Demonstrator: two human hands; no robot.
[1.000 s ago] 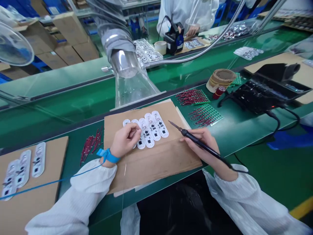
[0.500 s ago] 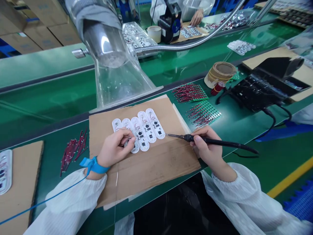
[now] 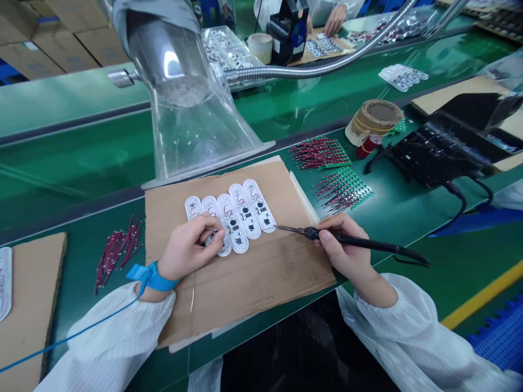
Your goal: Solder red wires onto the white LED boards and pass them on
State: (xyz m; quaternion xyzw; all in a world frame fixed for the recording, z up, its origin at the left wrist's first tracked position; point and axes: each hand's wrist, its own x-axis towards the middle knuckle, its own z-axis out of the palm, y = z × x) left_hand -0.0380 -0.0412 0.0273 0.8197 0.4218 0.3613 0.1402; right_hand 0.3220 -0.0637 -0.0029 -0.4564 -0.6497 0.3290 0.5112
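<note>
My right hand [image 3: 347,247] is closed around the handle of a soldering iron [image 3: 327,235]. The iron's tip points left, close to the lower end of the rightmost white oval circuit board [image 3: 260,207]. Several such boards lie side by side on a brown cardboard sheet [image 3: 261,288]. Over the lower part of the left boards, my left hand [image 3: 194,243] is closed in a pinch, a blue strap [image 3: 153,276] around its wrist. A thin silvery strand of solder wire [image 3: 192,299] trails down from it; the fingers partly hide its end.
Loose dark red wires [image 3: 118,250] lie left of the cardboard. Green boards with red wires [image 3: 343,188] are at the right, near a tape roll [image 3: 373,121] and a black stand [image 3: 441,147]. A clear fume hood [image 3: 200,130] stands behind. A co-worker's hand [image 3: 335,20] is across the line.
The view has shifted slightly. Both hands keep nearly the same pose, and the iron's tip stays by the rightmost board while its handle has tilted a little.
</note>
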